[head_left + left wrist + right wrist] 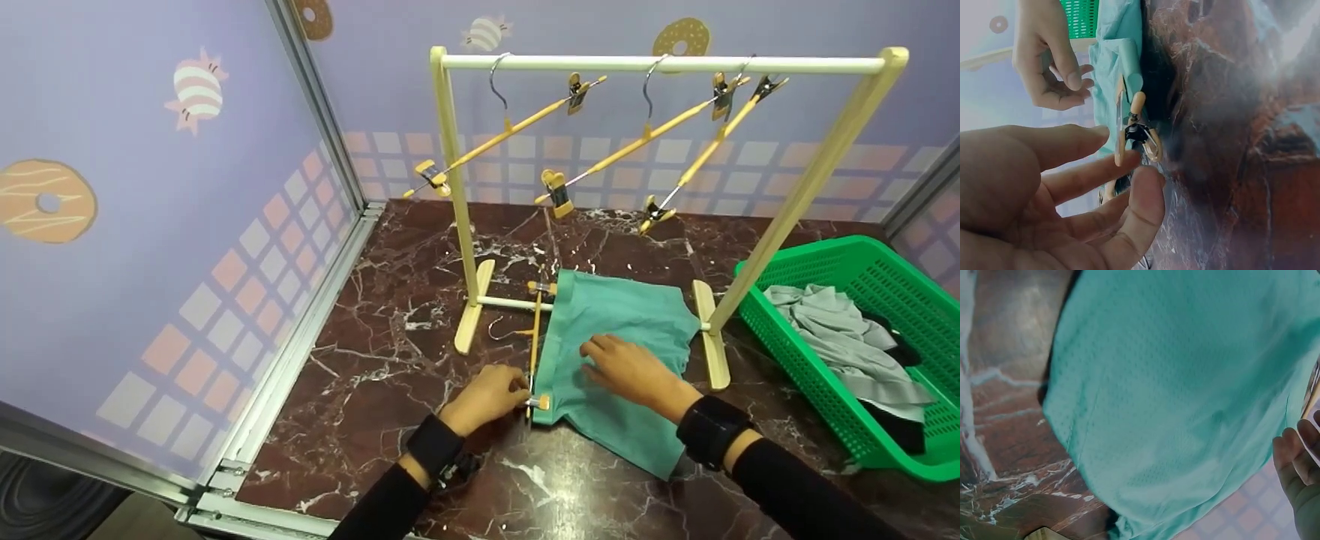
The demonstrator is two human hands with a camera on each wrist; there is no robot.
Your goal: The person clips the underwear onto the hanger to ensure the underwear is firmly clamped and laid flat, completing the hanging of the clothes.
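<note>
One clip at the near corner of the cloth lay just right of the closer left hand, fingers apart, the right hand loosely bent above the cloth.

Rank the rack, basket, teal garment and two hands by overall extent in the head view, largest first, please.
1. Rack
2. Basket, though the frame cuts off its right side
3. Teal garment
4. Left hand and right hand, too alike to rank

Black sleeves, wide black wristbands
Plain sleeves end short of the wristbands; a small dark device juts from the left one.
</note>
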